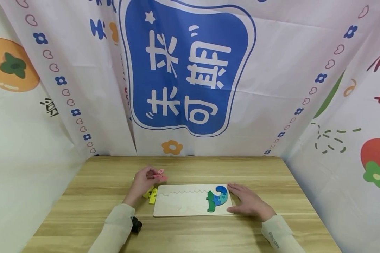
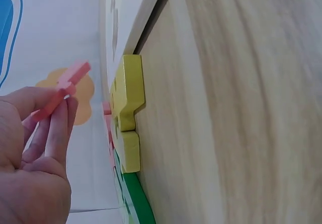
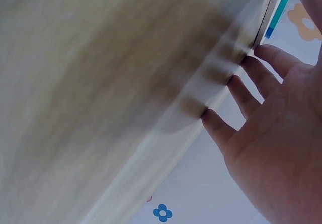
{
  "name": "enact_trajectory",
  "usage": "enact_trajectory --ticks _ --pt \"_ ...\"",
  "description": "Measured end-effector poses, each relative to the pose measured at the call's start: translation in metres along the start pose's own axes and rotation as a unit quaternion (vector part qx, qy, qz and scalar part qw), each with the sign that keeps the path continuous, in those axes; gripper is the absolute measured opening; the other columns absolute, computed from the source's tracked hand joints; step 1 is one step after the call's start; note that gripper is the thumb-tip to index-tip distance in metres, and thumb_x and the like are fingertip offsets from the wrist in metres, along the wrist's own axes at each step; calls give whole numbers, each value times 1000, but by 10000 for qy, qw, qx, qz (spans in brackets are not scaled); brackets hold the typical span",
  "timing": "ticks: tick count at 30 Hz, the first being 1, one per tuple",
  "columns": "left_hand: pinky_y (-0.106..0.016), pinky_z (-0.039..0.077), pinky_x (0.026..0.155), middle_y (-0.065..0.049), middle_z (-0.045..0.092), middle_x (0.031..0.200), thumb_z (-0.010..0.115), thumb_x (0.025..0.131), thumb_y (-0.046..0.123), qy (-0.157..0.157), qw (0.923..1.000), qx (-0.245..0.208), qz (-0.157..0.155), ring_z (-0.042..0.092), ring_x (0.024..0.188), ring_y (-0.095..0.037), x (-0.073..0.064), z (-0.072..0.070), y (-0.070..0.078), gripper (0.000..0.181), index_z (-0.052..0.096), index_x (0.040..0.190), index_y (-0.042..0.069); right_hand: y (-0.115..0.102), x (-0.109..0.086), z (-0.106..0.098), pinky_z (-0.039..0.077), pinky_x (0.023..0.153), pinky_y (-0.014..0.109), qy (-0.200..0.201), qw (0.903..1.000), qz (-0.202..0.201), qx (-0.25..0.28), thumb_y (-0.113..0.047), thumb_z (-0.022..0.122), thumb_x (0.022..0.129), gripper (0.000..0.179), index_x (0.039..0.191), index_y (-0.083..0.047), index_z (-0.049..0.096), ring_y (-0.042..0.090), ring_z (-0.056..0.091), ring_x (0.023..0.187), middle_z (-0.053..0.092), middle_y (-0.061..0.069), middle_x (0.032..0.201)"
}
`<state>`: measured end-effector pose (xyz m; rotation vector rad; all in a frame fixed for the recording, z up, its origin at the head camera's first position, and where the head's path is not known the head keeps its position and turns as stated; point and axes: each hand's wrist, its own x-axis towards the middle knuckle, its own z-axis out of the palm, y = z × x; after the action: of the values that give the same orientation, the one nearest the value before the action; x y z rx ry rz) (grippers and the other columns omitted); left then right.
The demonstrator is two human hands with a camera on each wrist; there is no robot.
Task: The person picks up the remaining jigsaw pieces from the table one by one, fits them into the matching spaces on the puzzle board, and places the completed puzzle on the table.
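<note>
My left hand point(image 1: 145, 182) pinches a pink puzzle piece point(image 2: 75, 74) between thumb and fingers, raised above the table left of the board. Just below it, another pink piece point(image 1: 163, 179) lies on the table. The pale wooden puzzle board point(image 1: 183, 205) has blue and green pieces point(image 1: 220, 199) set together at its right end; a thin wavy line runs along the bare part. My right hand point(image 1: 248, 201) rests at the board's right edge with fingers spread, its fingertips point(image 3: 214, 121) down on the table and by the edge.
Yellow pieces point(image 1: 153, 196) lie against the board's left end. Beside them, green pieces point(image 2: 138, 196) show in the left wrist view, mostly hidden by the arm in the head view. A printed cloth point(image 1: 266, 52) hangs behind the wooden table point(image 1: 190, 235).
</note>
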<state>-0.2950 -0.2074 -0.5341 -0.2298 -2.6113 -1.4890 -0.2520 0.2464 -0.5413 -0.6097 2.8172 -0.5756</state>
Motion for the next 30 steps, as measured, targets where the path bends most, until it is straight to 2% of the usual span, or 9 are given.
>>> enact_trajectory --ticks 6,12,15,19,24,30 --pt "-23 59 78 -9 74 101 79 90 3 -271 9992 153 236 71 95 -22 0 7 3 23 71 111 0 1 0 0 27 122 66 -11 10000 8 -24 -60 77 85 95 159 -14 41 41 30 154 36 10 167" --pt "-31 61 82 -6 75 99 78 91 4 -381 9953 677 576 73 95 -22 1 18 13 18 71 108 4 2 0 1 27 122 66 -68 10000 33 -30 -62 76 86 95 160 -14 40 41 30 154 35 9 168" --pt "-38 59 86 -5 72 102 71 97 6 -550 9927 897 584 69 98 -21 1 25 18 15 69 112 5 2 0 1 27 122 66 -62 10000 45 -31 -61 77 85 95 160 -15 40 41 30 154 35 8 168" --pt "-45 57 90 -8 70 113 64 102 6 -690 9893 1145 587 66 105 -24 1 33 20 20 65 122 6 2 1 2 27 121 66 -33 10000 27 -11 -61 77 85 95 159 -14 41 41 31 154 36 9 167" --pt "-47 58 91 -11 69 123 68 99 3 -624 9891 1215 545 66 108 -25 1 39 17 29 63 127 7 4 1 3 27 121 66 -9 10000 -27 -37 -62 76 85 96 159 -13 41 42 31 154 36 10 167" --pt "-44 59 92 -9 69 121 72 96 2 -563 9911 1104 484 67 107 -24 1 42 16 35 62 130 6 2 0 1 26 122 66 -1 10000 -30 -19 -61 77 85 96 159 -12 41 42 31 154 35 11 167"
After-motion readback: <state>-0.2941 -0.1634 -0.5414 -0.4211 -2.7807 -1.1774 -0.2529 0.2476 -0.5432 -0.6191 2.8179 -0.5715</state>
